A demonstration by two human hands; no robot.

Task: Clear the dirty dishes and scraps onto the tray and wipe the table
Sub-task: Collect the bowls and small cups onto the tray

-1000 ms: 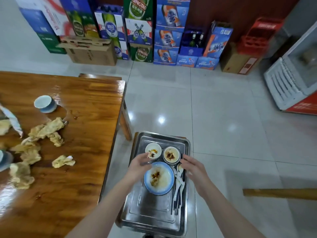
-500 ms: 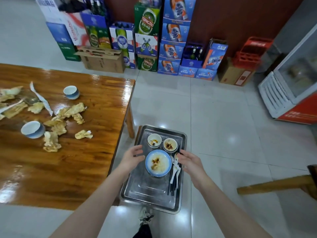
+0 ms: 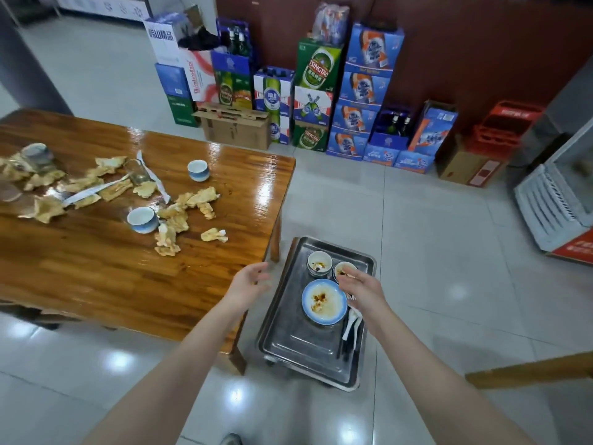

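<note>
As seen from the head view, both hands are recorded empty. The left hand (image 3: 248,285) is held with fingers loosely spread at the table (image 3: 96,277) edge. The right hand (image 3: 356,284) hangs relaxed above the tray (image 3: 288,332), where a plate (image 3: 324,301), two small bowls (image 3: 319,263) and spoons (image 3: 351,322) are already set. Cups (image 3: 142,219) and scraps (image 3: 175,220) are found on the table, left and ahead of the hands, strewn along its length. The left hand is judged nearer. Glossy varnished wood is noted, with a tiled floor (image 3: 417,236) and beer cartons (image 3: 317,67) stacked against the wall.
</note>
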